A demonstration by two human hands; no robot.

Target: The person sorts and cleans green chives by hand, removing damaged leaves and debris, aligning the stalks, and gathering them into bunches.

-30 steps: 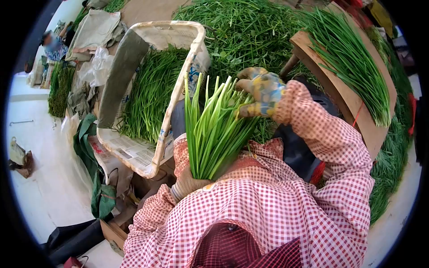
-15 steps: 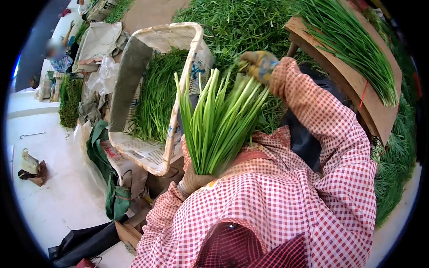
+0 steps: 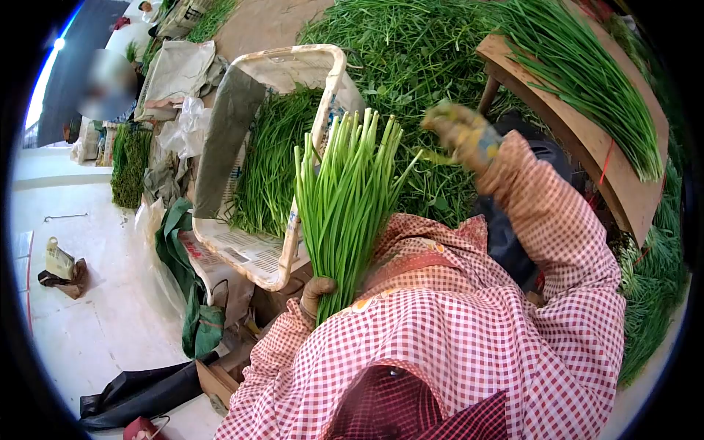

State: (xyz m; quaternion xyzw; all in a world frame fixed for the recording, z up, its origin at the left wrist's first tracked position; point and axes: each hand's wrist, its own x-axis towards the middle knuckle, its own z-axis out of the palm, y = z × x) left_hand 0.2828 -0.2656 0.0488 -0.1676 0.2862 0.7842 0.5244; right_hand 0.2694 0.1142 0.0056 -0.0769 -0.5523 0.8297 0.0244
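Note:
A thick bunch of garlic chives [image 3: 348,213] stands upright in front of my chest, its pale cut ends upward. My gloved left hand [image 3: 317,295] is wrapped round its lower part. To the right and apart from the bunch is my right hand [image 3: 466,136], in a soiled yellow and blue patterned glove. Its fingers are smeared by motion, so their grip is unclear. A yellowish leaf [image 3: 436,157] shows just below those fingers; whether they hold it cannot be seen.
At left, a white plastic basket [image 3: 253,276] holds more chives. Loose green leaves [image 3: 411,44] cover the floor ahead. Tied chives [image 3: 587,88] lie on a wooden bench [image 3: 543,103] at right. A person [image 3: 110,88] is at the far left.
My right hand has moved away from the bunch, to the right and slightly down. The chives, spread apart before, are now gathered more tightly and upright in my left hand.

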